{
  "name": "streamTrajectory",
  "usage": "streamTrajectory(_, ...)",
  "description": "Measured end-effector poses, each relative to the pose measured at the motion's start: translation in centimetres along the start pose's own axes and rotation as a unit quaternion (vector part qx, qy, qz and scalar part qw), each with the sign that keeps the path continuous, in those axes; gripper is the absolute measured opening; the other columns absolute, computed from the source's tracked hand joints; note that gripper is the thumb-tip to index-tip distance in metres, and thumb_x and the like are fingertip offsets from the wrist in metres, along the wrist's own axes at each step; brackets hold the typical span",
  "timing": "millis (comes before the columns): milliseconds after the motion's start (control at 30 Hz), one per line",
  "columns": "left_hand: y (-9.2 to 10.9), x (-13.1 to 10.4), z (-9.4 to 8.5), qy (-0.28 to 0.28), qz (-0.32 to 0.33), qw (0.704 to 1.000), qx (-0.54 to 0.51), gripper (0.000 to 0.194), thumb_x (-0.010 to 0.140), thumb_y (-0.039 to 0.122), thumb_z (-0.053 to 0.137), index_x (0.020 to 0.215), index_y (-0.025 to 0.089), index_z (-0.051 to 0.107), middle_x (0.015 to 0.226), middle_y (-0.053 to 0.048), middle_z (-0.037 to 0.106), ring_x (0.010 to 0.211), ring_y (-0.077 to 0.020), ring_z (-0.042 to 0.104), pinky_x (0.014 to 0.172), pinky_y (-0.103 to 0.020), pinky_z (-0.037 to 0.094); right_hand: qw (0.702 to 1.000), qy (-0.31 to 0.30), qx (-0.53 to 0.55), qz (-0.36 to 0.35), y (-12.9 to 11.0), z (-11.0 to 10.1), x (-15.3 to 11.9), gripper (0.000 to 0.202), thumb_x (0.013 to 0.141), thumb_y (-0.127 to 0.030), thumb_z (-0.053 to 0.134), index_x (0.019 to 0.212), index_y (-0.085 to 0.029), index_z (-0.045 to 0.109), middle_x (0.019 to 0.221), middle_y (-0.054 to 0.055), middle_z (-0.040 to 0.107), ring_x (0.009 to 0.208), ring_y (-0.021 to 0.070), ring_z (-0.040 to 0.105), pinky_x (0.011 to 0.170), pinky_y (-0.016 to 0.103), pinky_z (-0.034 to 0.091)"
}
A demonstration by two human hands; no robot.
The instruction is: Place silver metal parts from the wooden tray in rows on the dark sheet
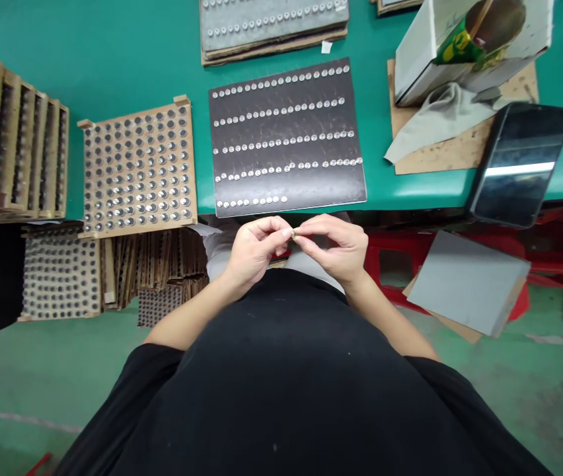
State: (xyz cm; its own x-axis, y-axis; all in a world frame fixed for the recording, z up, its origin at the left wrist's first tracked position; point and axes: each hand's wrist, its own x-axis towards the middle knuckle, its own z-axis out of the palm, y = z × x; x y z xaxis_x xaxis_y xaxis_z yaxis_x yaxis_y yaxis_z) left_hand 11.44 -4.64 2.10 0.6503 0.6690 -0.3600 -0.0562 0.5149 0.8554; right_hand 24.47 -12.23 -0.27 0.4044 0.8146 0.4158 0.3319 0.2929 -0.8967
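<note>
My left hand (258, 250) and my right hand (337, 246) meet just off the table's front edge, each in a closed pinch. Between their fingertips is a small metal part (293, 234), mostly covered by the fingers, so its exact kind does not show. Right beyond my hands lies a dark board (281, 188) with rows of small round silver pieces; thin wires seem to run from some of them. To the left, a wooden tray (137, 114) is filled with rows of small cylindrical parts, some with shiny silver tops.
Stacked wooden racks (28, 145) stand at the far left, with another peg tray (61, 274) below. Behind the board is a grey plate (274, 39) bearing more small parts. At right are a white box (415, 56), a grey cloth (435, 125), a black phone-like device (522, 162) and a grey sheet (470, 281).
</note>
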Motion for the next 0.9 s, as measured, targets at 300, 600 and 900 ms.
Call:
streamTrajectory(300, -0.3, -0.3, 0.2, 0.042, 0.016, 0.999, -0.013, 0.029, 0.06, 0.033, 0.085, 0.059, 0.014, 0.064, 0.054, 0.003, 0.051, 0.046, -0.0031, 0.039, 0.046, -0.02, 0.032, 0.984, 0.042, 0.099, 0.143, 0.1, 0.2, -1.3, 0.021, 0.087, -0.041, 0.064, 0.089, -0.023, 0.075, 0.072, 0.0, 0.075, 0.055, 0.0108, 0.065, 0.053, 0.026, 0.054)
streamTrajectory(600, -0.9, -0.5, -0.1, 0.043, 0.099, 0.992, 0.059, 0.024, 0.066, 0.031, 0.082, 0.059, 0.015, 0.066, 0.06, 0.002, 0.055, 0.052, -0.0051, 0.044, 0.052, -0.021, 0.039, 0.986, -0.02, 0.08, 0.147, -1.2, -0.5, -0.4, 0.037, 0.081, -0.048, 0.069, 0.059, -0.02, 0.062, 0.056, -0.002, 0.061, 0.054, 0.0098, 0.054, 0.051, 0.025, 0.044)
streamTrajectory(900, -1.0, -0.6, -0.2, 0.029, 0.092, 0.994, 0.055, 0.025, 0.066, 0.032, 0.083, 0.058, 0.015, 0.066, 0.059, 0.001, 0.055, 0.053, -0.006, 0.045, 0.053, -0.022, 0.04, 0.976, 0.059, -0.002, 0.208, -0.4, 0.1, -0.9, 0.047, 0.083, -0.062, 0.059, 0.061, -0.02, 0.06, 0.056, -0.002, 0.057, 0.052, 0.0095, 0.05, 0.053, 0.026, 0.044)
